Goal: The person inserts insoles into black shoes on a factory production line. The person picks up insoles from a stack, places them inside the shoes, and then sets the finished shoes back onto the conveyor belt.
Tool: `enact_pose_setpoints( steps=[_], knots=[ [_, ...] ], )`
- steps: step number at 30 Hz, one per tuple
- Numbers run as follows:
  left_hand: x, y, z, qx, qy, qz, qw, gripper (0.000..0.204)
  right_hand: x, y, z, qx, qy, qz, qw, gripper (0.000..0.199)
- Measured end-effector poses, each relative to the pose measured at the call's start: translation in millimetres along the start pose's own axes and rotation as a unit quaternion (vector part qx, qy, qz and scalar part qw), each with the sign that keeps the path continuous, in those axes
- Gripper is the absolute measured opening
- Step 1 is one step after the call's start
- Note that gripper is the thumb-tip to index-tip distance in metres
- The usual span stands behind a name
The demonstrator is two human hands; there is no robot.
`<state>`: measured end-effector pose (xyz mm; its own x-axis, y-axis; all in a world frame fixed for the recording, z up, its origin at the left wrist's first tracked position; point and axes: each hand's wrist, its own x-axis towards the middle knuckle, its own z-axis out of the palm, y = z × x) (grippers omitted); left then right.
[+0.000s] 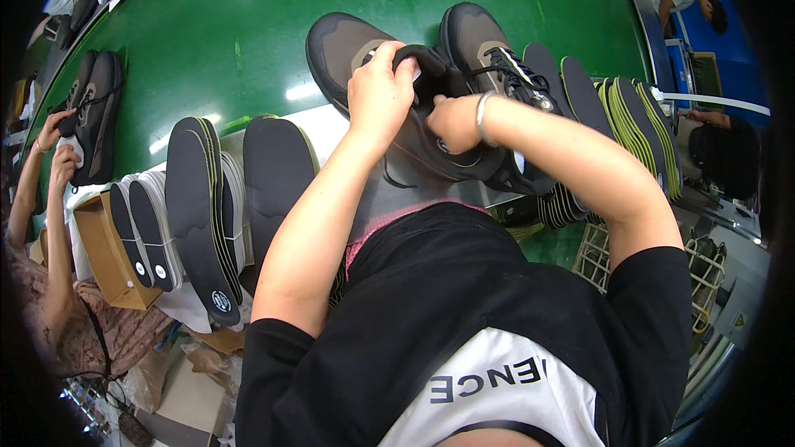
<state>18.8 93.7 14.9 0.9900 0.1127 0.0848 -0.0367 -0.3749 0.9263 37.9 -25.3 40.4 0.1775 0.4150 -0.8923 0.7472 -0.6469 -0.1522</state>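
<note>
Head view: left hand point(379, 93) clenched on collar of dark shoe point(356, 50) at near edge of green conveyor point(232, 25). Right hand point(454, 122) pushed into shoe opening, fingers hidden, grip unclear. Second shoe point(484, 45) just beside. Black insoles point(199, 199) stacked left.

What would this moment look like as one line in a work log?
left hand: grips shoe collar | right hand: inside shoe opening | second shoe: beside, on green belt | insoles: stacked at left
</note>
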Motion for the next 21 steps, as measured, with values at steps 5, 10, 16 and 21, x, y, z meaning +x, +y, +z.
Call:
enact_pose_setpoints(
  steps=[5, 10, 16, 21],
  knots=[
    [-3.6, -3.1, 0.4, 0.003, 0.007, 0.02, 1.0, 0.017, 20.6, -26.5, 41.2, -0.103, 0.178, 0.132, 0.97, 0.022],
    [-2.3, -4.4, 2.4, -0.005, 0.013, 0.025, 1.0, 0.016, -5.9, -24.2, 31.4, -0.08, 0.116, 0.062, 0.988, 0.019],
    [-3.0, -4.2, -0.2, 0.002, 0.01, 0.035, 0.999, 0.016, -44.4, -14.5, 18.1, 0.089, -0.046, -0.093, 0.991, 0.052],
    [-5.7, -4.8, -0.4, 0.008, 0.021, 0.025, 0.999, 0.016, -25.4, -15.6, 31.2, 0.054, -0.025, -0.064, 0.996, 0.057]
  ],
)
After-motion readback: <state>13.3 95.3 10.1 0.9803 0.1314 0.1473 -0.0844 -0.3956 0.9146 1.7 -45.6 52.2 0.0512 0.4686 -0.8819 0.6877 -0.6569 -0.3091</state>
